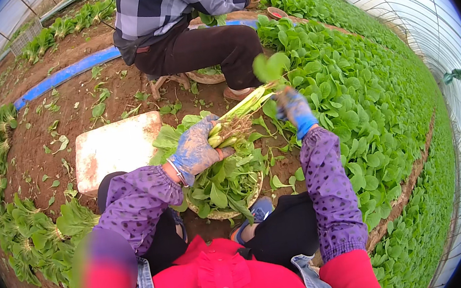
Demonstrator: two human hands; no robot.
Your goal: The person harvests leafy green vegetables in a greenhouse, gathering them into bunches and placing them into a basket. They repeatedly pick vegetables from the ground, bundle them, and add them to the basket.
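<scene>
In a muddy blue glove, my left hand (199,147) is closed around a bunch of leafy green plants (229,134), whose pale stems and soil-covered roots stick out toward the right. My right hand (296,111), also gloved and blurred, is raised at the far end of these stems. Its fingers look curled around a single leafy green plant (271,68), smeared by motion; the exact grip is hard to make out. Below my hands, a round woven basket (224,214) full of loose leafy greens (224,184) stands between my feet.
A dirty white foam block (117,148) lies to the left. Bundled greens (37,240) line the soil at far left. Dense growing greens (371,128) cover the right side. Ahead, a co-worker (184,35) sits on a low stool (170,84) beside a blue strip (72,73).
</scene>
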